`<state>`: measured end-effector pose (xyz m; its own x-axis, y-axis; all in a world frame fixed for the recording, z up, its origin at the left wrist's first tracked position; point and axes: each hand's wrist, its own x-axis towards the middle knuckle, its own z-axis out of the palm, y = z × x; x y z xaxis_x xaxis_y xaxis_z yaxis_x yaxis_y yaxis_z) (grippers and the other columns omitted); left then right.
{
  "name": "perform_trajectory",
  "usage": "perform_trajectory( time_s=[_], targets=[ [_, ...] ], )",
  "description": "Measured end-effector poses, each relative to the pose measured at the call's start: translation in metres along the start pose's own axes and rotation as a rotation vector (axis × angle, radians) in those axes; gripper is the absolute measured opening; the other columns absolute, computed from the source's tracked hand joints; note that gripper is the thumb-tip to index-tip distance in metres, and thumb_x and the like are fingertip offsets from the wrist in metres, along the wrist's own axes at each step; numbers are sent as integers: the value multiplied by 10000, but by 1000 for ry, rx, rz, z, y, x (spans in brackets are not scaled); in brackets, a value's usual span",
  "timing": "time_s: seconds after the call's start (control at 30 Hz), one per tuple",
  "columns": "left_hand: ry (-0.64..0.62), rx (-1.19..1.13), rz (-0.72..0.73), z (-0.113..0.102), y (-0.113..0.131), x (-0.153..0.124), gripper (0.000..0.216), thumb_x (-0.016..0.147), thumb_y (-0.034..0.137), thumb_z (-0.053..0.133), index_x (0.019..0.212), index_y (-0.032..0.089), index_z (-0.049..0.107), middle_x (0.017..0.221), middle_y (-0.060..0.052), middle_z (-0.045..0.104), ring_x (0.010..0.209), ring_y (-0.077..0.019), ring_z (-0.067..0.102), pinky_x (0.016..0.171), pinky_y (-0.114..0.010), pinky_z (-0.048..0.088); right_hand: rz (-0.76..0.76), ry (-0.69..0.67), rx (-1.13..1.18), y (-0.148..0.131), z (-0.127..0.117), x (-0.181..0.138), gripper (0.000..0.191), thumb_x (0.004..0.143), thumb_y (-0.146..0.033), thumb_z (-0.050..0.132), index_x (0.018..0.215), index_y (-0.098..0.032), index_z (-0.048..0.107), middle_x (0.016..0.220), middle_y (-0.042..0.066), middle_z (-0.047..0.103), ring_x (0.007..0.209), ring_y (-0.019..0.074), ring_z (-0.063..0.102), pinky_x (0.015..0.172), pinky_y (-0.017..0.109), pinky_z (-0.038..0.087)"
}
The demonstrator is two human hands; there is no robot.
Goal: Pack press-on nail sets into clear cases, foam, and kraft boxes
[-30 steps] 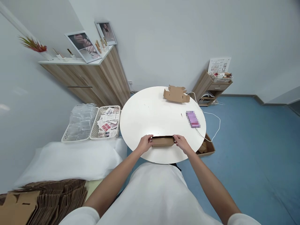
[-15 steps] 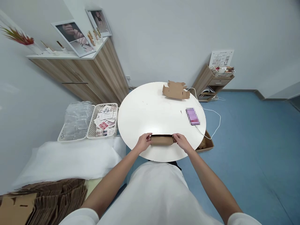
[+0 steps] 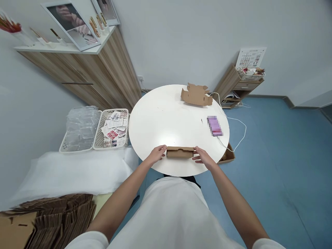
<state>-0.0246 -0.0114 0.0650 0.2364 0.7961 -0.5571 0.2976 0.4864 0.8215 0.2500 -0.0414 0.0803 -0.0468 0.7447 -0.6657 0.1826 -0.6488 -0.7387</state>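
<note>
A small brown cardboard box (image 3: 180,152) lies near the front edge of the round white table (image 3: 168,121). My left hand (image 3: 157,154) presses against its left end, fingers held together. At the box's right end is my right hand (image 3: 202,156), fingers pinched on the corner. Both hands grip the box between them. The box's lid looks folded down flat.
A partly folded cardboard box (image 3: 196,95) sits at the table's far side, a blurred purple phone (image 3: 214,125) with a white cable to the right. Two white baskets (image 3: 95,129) stand left on a covered surface. Flat cardboard blanks (image 3: 49,218) are stacked at bottom left.
The box's dark open top seen earlier is now covered by its brown flap. Both hands stayed at the box's ends. The view tilted slightly downward.
</note>
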Motion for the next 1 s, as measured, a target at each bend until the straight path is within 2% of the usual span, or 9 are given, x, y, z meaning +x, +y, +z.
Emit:
perform_trajectory(
  time_s=[0.13, 0.37, 0.57, 0.67, 0.83, 1.0],
  targets=[
    [-104, 17, 10, 2, 6, 6, 489, 766, 522, 410, 1102, 193, 543, 994, -83, 587, 717, -122, 568, 638, -243, 460, 10, -26, -19, -6, 3, 8, 457, 755, -566, 398, 1012, -223, 557, 1111, 91, 549, 733, 160, 606, 634, 275, 484],
    [18, 235, 212, 7, 5, 15, 475, 754, 390, 486, 1203, 236, 459, 980, -53, 572, 699, -111, 558, 649, -245, 447, -98, 49, -50, -3, 1, 18, 471, 734, -481, 503, 1145, -251, 483, 1027, 71, 545, 678, 140, 601, 664, 289, 490],
    [31, 262, 282, 7, -1, 19, 405, 776, 356, 456, 1151, 210, 507, 898, -41, 581, 669, -105, 549, 657, -258, 447, -142, 55, 2, 8, 7, 23, 395, 743, -432, 509, 1072, -214, 531, 955, 61, 529, 656, 116, 583, 680, 292, 499],
    [40, 283, 301, 7, -3, 23, 376, 781, 328, 456, 1136, 215, 510, 948, -45, 573, 707, -109, 553, 677, -263, 456, -205, 103, -41, 6, 10, 22, 349, 748, -391, 504, 1047, -216, 541, 953, 55, 528, 694, 119, 570, 708, 302, 493],
    [147, 279, 396, 13, -13, 28, 344, 723, 148, 505, 1060, 210, 531, 1049, -48, 535, 800, -114, 563, 721, -272, 487, -367, 220, -165, 8, 14, 22, 330, 716, -289, 507, 1043, -247, 527, 1079, 35, 505, 792, 141, 563, 774, 338, 458],
    [213, 245, 405, 28, -34, 28, 334, 699, 64, 486, 1003, 194, 534, 1003, -48, 520, 834, -127, 569, 736, -306, 509, -429, 303, -144, 31, 24, 29, 332, 689, -232, 495, 1019, -212, 530, 1099, 58, 504, 903, 172, 549, 810, 338, 445]
  ],
)
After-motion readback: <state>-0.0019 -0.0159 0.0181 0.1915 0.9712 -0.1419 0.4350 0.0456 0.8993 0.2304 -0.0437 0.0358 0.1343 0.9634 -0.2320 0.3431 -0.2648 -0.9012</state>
